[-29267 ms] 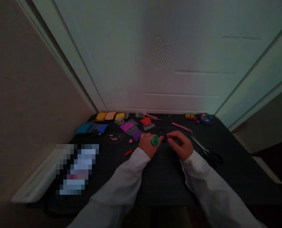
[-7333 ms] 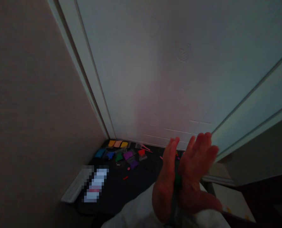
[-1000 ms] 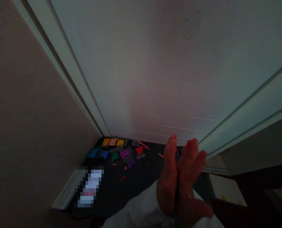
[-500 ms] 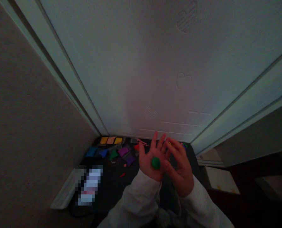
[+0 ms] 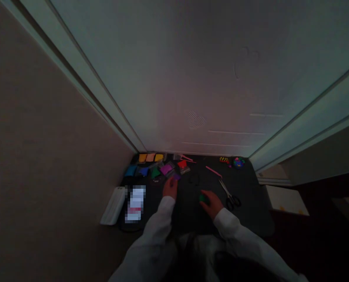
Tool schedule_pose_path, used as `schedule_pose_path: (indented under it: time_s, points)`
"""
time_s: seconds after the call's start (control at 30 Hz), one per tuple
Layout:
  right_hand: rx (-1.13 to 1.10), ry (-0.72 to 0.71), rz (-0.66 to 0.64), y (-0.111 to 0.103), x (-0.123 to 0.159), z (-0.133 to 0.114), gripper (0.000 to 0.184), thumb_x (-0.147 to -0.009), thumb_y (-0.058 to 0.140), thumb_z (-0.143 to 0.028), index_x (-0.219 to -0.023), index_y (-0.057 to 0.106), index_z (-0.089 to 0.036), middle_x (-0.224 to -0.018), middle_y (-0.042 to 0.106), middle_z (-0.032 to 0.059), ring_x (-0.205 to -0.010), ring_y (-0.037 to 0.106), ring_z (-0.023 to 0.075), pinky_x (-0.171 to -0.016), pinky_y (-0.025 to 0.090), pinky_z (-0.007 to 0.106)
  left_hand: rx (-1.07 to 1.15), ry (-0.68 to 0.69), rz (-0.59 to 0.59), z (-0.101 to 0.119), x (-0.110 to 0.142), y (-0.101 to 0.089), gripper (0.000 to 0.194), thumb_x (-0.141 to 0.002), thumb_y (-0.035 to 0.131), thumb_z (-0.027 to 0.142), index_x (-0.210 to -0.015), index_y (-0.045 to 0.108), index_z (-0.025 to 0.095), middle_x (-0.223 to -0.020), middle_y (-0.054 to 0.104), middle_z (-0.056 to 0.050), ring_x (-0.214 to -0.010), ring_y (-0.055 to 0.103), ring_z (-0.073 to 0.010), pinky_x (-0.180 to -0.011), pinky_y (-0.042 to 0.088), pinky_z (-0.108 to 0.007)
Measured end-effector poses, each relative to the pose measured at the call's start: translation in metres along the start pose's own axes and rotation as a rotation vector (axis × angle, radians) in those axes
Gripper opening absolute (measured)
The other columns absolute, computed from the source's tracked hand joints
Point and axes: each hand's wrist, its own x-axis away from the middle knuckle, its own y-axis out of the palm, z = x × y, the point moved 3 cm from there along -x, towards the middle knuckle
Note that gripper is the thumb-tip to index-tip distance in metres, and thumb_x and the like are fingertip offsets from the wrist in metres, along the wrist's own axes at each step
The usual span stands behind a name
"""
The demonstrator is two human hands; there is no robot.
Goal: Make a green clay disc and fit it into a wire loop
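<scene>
Fingers and thumb of the right hand (image 5: 213,204) stand partly curled, gripping a green lump (image 5: 202,197) at the middle of the dark table (image 5: 189,213). The left hand (image 5: 170,189), loosely bent, is just beside a purple packet (image 5: 177,177); whether it holds anything, I cannot tell. Beyond, a black ring (image 5: 194,179) lies towards the far edge, scissors (image 5: 227,193) nearer the right edge. Handling the lump seems the step in hand; the next move calls for a light, even grip.
</scene>
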Motion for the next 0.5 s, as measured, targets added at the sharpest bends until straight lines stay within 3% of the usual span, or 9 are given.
schedule_pose_path:
  time_s: [0.1, 0.2, 0.37, 0.5]
  points:
    - [0.093, 0.073, -0.146, 0.038, 0.004, 0.024, 0.046, -0.07, 0.049, -0.025, -0.114, 0.044, -0.016, -0.109, 0.053, 0.0081, -0.099, 0.047, 0.0196, -0.087, 0.036, 0.034, -0.423, 0.068, -0.007, -0.006, -0.028, -0.048, 0.035, -0.067, 0.052, 0.017, -0.102, 0.049, 0.016, -0.12, 0.043, -0.009, -0.117, 0.031, -0.0216, -0.097, 0.025, -0.035]
    - [0.09, 0.08, -0.189, 0.054, 0.01, 0.032, 0.047, -0.068, 0.049, -0.021, -0.115, 0.045, -0.017, -0.109, 0.053, 0.0082, -0.101, 0.046, 0.0218, -0.087, 0.035, 0.036, -0.787, 0.135, -0.082, -0.004, -0.047, -0.075, 0.038, -0.066, 0.048, 0.009, -0.104, 0.048, 0.013, -0.12, 0.043, -0.01, -0.117, 0.031, -0.0201, -0.098, 0.023, -0.032]
    - [0.058, 0.073, -0.189, 0.056, 0.021, 0.041, 0.056, -0.067, 0.051, -0.025, -0.122, 0.035, -0.02, -0.122, 0.043, 0.0059, -0.11, 0.038, 0.021, -0.092, 0.03, 0.036, -1.232, 0.227, -0.265, -0.005, -0.074, -0.08, 0.044, -0.065, 0.048, 0.009, -0.109, 0.044, 0.013, -0.122, 0.041, -0.01, -0.118, 0.029, -0.0212, -0.098, 0.021, -0.032]
    - [-0.004, 0.13, -0.067, 0.052, 0.036, 0.057, 0.056, -0.071, 0.047, -0.029, -0.123, 0.033, -0.017, -0.123, 0.04, 0.0084, -0.113, 0.035, 0.0199, -0.094, 0.03, 0.036, -1.455, 0.262, -0.384, -0.004, -0.095, -0.078, 0.043, -0.062, 0.052, 0.012, -0.104, 0.047, 0.012, -0.113, 0.047, -0.013, -0.11, 0.038, -0.025, -0.092, 0.028, -0.035]
